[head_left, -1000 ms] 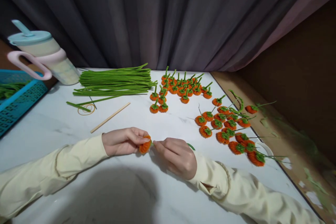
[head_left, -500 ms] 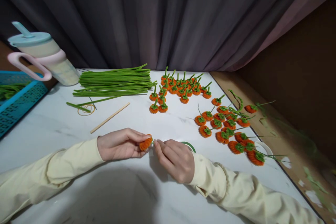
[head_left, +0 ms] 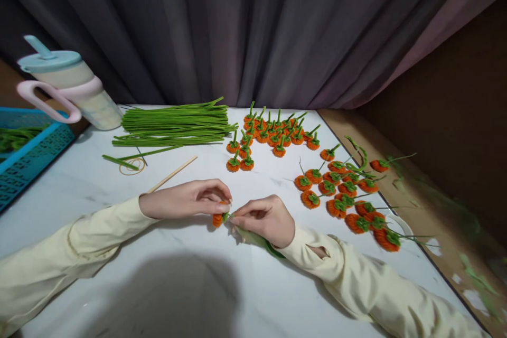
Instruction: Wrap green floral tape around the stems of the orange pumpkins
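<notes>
My left hand [head_left: 194, 199] pinches a small orange pumpkin made of fuzzy pipe cleaner [head_left: 217, 220], with a bit of green at its right side. Close by on the right, my right hand [head_left: 267, 221] has its thumb and fingers pressed together at the pumpkin's green end. What exactly sits between those fingertips is too small to make out. Beneath the right hand shows a pale green strip [head_left: 253, 238] with a darker green curved edge, partly covered by the hand. Similar finished-looking pumpkins with thin wire stems [head_left: 336, 207] lie to the right.
Beyond the hands lies a bundle of green pipe cleaners [head_left: 174, 122], beside upright-stemmed pumpkins [head_left: 279, 151]. A wooden stick [head_left: 174, 173] and a rubber band [head_left: 132, 167] are at left. A tumbler [head_left: 93, 97] and blue basket [head_left: 37, 161] stand further left. Dark curtain [head_left: 222, 26] hangs behind.
My left hand has turned over the pumpkin, so its green end points toward the right hand. My right hand has rotated, and the pale green strip beneath it now shows more.
</notes>
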{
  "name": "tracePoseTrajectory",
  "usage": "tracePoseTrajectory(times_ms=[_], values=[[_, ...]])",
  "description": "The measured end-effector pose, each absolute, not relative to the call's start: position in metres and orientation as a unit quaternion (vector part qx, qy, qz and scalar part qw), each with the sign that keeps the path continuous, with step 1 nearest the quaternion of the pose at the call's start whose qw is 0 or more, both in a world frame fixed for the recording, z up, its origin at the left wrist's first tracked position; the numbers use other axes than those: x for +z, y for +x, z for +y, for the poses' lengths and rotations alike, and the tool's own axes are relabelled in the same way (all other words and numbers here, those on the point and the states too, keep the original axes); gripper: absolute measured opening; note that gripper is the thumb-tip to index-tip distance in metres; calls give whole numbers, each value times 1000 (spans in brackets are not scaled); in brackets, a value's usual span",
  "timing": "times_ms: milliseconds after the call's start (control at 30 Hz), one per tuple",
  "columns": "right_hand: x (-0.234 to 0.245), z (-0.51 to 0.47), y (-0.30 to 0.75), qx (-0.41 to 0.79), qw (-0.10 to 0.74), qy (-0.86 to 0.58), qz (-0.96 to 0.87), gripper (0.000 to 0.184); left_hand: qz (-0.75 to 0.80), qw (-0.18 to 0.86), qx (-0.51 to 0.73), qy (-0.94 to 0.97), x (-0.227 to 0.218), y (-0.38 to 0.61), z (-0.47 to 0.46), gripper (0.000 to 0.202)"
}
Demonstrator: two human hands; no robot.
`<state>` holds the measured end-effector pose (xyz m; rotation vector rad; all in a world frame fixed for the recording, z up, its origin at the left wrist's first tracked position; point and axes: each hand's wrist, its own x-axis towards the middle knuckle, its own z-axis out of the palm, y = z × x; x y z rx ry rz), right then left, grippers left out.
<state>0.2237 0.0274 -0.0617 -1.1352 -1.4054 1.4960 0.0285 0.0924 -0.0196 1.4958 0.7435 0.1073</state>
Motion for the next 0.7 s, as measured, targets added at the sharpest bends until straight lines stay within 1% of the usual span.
tracePoseTrajectory(times_ms=[67,167,233,300,367,533,633,700], values=[[-61,29,223,639,384,-444,-497,29,312,563,68,762,-14,29,87,22],[-59,29,223,670,387,-434,-461,26,289,396,92,867,-10,31,73,13],[-58,29,223,677,387,-430,-455,25,286,316,89,900,-11,34,64,11],[-57,29,223,682,386,-426,-451,24,291,276,81,912,-13,36,57,13],[-57,29,223,688,384,-423,-449,25,305,271,78,910,-16,37,54,15],[-57,28,222,683,377,-423,-460,28,318,310,92,891,-15,37,55,15],[-59,28,223,657,371,-428,-497,27,332,349,95,871,-14,39,57,15],[-60,27,223,617,369,-429,-547,26,358,398,81,840,-14,40,59,14]])
